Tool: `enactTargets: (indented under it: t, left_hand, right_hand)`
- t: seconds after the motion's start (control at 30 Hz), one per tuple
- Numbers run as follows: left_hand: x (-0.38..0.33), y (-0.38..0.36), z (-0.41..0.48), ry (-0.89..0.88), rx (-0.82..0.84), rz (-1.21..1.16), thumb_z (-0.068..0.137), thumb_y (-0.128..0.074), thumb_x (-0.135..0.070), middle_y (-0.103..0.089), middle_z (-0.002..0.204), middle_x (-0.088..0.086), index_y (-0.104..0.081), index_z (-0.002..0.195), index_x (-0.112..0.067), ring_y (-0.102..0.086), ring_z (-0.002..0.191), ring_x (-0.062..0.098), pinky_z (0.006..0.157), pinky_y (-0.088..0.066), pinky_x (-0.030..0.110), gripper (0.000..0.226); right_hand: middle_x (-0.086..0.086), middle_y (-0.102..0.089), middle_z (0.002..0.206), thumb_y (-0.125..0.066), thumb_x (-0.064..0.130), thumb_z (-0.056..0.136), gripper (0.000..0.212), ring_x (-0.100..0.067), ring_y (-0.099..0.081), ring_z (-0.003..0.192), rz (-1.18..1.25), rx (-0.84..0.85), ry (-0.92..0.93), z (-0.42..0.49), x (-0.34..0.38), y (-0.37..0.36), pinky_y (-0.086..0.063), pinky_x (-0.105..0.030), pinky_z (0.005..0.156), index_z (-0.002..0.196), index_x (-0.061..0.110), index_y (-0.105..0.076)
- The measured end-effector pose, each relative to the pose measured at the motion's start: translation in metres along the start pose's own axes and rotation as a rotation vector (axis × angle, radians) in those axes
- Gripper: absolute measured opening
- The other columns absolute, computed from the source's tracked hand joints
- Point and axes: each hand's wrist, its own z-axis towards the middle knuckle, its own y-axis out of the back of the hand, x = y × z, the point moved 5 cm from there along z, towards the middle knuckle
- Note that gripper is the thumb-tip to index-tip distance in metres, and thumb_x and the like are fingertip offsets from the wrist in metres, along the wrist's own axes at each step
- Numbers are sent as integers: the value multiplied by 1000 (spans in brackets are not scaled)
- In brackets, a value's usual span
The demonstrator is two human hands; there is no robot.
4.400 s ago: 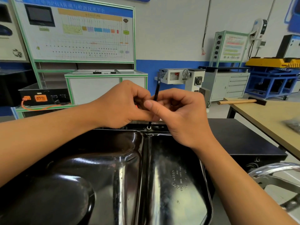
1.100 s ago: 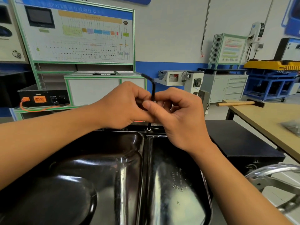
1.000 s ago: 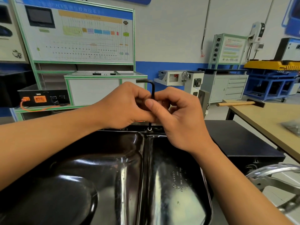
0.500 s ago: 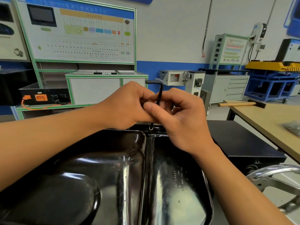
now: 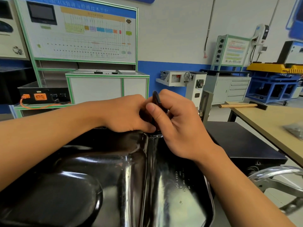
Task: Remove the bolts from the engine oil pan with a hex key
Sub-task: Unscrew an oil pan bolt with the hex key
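Left hand (image 5: 124,113) and right hand (image 5: 180,126) both curl round the upright hex key (image 5: 155,98) at the far rim of the oil pan (image 5: 131,177). Bolt hidden under fingers. Likely mid-unscrewing; no removed bolts in view, remaining count unclear.

The glossy black engine oil pan (image 5: 127,177) fills the near foreground. At the middle of its far rim a dark hex key (image 5: 155,98) stands upright, blurred, its lower shaft hidden.
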Motion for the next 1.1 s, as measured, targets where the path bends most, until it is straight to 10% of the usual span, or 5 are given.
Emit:
enactTargets:
  t: [0.23, 0.5, 0.9, 1.1]
  left_hand:
    - [3, 2, -1, 32, 11, -78, 86, -61, 9, -73, 72, -10, -65, 75, -29, -69, 70, 3, 67, -51, 15, 40]
    - [4, 1, 0, 13, 2, -105, 86, -64, 7, -74, 74, -6, -67, 73, -28, -70, 72, 8, 74, -55, 25, 37]
    - [0, 0, -3, -29, -16, -222, 79, -63, 16, -70, 65, -11, -70, 66, -36, -63, 64, 2, 65, -49, 19, 54]
    - [8, -3, -2, 24, 30, -270, 82, -65, 14, -76, 82, -3, -74, 92, -17, -72, 78, 10, 74, -54, 20, 34]
  right_hand:
    - [4, -51, 73, -51, 13, 102, 25, -16, -51, 70, -55, 28, 8, -1, -6, 2, -42, -29, 64, 87, -1, -64]
    - [-15, -59, 79, -43, 19, 103, 33, -33, -56, 73, -17, 44, -41, -4, -11, 4, -45, -48, 65, 90, -6, -59]
    - [-11, -56, 72, -48, 14, 101, 27, -29, -53, 68, 45, -3, -48, -6, -14, 3, -43, -47, 63, 83, -4, -57]
    - [-12, -62, 75, -50, 10, 100, 24, -22, -56, 69, 34, -168, -11, -7, -13, 15, -44, -37, 64, 87, -4, -63]
